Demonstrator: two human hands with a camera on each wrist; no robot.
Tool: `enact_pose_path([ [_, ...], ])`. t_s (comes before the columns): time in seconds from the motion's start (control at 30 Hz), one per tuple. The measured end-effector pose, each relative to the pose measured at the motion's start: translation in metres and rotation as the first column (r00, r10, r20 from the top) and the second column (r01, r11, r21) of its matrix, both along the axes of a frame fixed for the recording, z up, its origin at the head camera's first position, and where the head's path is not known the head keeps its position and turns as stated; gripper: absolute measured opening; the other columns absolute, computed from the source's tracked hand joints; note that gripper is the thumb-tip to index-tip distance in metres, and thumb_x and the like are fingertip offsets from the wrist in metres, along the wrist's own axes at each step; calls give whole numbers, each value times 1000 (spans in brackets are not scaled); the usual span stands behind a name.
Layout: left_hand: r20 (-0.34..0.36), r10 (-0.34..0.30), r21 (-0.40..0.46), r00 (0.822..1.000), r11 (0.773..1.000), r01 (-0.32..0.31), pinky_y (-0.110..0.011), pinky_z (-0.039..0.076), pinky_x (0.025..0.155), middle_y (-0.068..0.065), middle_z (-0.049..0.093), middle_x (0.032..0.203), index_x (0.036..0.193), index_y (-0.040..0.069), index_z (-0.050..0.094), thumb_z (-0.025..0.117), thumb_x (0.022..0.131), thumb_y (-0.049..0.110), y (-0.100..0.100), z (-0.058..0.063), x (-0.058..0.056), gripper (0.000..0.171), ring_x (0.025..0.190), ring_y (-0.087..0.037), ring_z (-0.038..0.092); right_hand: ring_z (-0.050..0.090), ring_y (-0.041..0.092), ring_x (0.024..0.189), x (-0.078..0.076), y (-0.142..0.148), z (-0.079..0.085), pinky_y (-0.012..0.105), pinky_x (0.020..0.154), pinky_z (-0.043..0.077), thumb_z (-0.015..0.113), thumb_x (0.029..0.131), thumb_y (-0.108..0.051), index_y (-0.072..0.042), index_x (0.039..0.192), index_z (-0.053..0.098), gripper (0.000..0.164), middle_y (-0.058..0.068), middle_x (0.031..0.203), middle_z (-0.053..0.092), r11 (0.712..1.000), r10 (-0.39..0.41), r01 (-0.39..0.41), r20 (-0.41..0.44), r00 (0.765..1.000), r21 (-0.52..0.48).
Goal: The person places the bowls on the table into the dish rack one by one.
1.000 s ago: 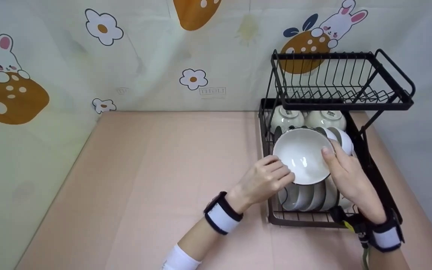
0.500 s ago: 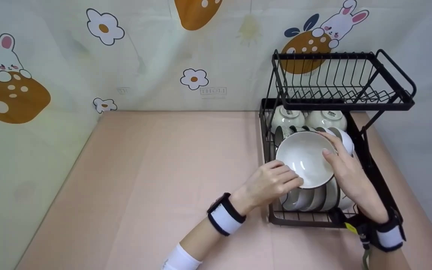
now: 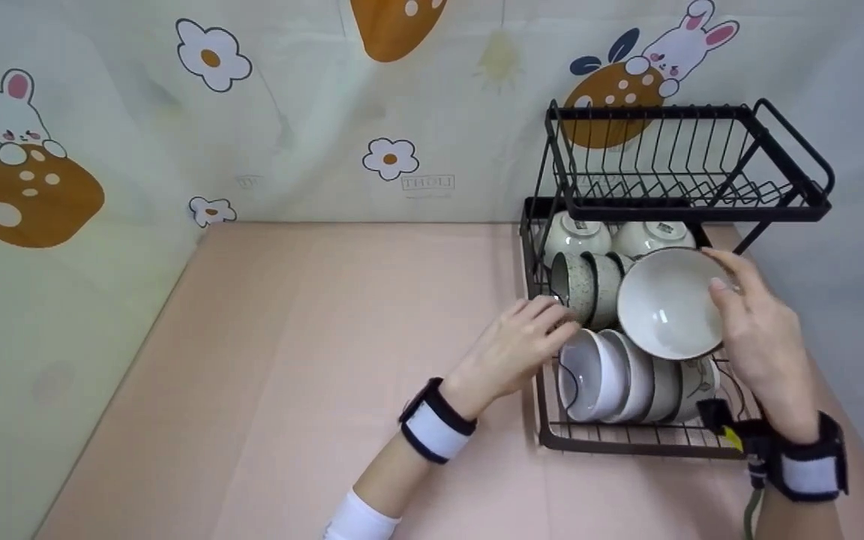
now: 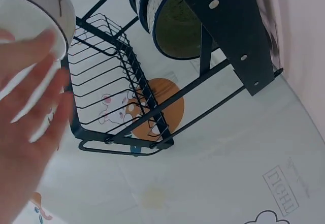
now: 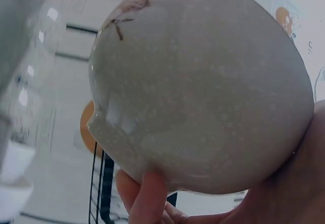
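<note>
My right hand grips a round bowl by its right rim, thumb inside and fingers behind it. The bowl is pale inside with a dark rim, tilted towards the head camera over the black dish rack. In the right wrist view, the bowl's speckled grey-beige outside fills most of the picture, with fingertips against it. My left hand is at the rack's left side, fingers loosely bent and apart from the held bowl. The left wrist view shows its blurred fingers overlapping a white bowl with a plant motif.
The rack's lower tier holds a front row of bowls on edge, speckled dark-rimmed bowls behind, and two overturned bowls at the back. An upper wire tier overhangs the rear. Pink table surface extends left.
The right hand has carried the bowl right and slightly up, uncovering the speckled bowls and more of the front row. The left hand has let go of the bowl and drawn slightly left.
</note>
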State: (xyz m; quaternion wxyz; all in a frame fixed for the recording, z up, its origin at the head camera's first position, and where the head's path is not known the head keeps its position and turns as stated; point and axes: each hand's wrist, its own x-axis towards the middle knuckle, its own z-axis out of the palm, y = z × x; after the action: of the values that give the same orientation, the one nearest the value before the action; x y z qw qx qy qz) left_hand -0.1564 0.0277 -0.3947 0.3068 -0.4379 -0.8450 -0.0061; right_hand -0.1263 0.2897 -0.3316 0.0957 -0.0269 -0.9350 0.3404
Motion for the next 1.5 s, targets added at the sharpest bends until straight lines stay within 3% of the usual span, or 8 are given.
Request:
enact_pose_path([
  [0.13,152,142,-200,978,974,-111,-24,50,95,3,63,120,111,22,64,75,74,11,1,-8,0,40,115,-13,54,41,61,117,-1,12,1,79,87,28,31,102,-34,-27,146,34,45,37,135,45,996,-73,76,-70,995,46],
  [0.4,370,207,-367,906,928,-62,-19,48,78,14,69,107,103,29,70,69,82,11,11,-18,3,28,101,-6,58,40,57,107,-4,34,0,71,73,37,27,100,-45,-30,149,26,51,41,125,41,965,-197,182,63,978,187],
  [0.6,317,267,-425,910,898,-116,-18,47,71,14,70,95,91,29,71,72,78,13,15,-24,5,21,90,-5,57,44,55,93,-6,48,-5,56,56,41,28,98,-52,-25,150,25,58,44,117,38,951,-192,156,112,975,267],
  [0.83,329,273,-418,904,900,-120,-18,46,71,13,70,95,90,29,72,72,78,12,14,-24,6,21,91,-5,57,48,48,79,-8,63,-9,39,45,39,25,95,-62,-24,151,18,68,47,112,34,955,-112,27,276,955,295],
  [1.03,343,272,-407,899,906,-119,-18,46,71,14,70,97,93,30,72,72,79,13,14,-25,6,22,92,-5,56,44,65,92,-15,68,-13,45,43,43,23,93,-67,-17,152,14,78,57,124,22,949,-4,-133,431,902,287],
  [1.2,349,267,-397,898,910,-116,-18,45,70,15,70,97,93,31,72,73,78,14,14,-25,6,22,92,-5,56,29,74,108,-18,67,-16,70,54,41,22,90,-72,-15,153,6,87,57,132,13,935,18,-192,505,863,297],
  [1.37,340,270,-400,901,908,-121,-18,45,70,14,70,97,93,31,72,72,78,14,14,-25,5,23,91,-5,56,51,61,94,-19,61,-19,57,51,46,25,88,-74,-14,152,6,90,52,124,36,927,56,-246,541,839,284],
  [1.5,367,279,-413,888,904,-113,-19,46,74,15,70,98,93,31,72,73,77,12,15,-24,5,24,94,-5,56,47,66,98,-20,56,-21,59,54,46,25,88,-75,-13,152,9,91,51,129,34,921,71,-275,573,816,277],
])
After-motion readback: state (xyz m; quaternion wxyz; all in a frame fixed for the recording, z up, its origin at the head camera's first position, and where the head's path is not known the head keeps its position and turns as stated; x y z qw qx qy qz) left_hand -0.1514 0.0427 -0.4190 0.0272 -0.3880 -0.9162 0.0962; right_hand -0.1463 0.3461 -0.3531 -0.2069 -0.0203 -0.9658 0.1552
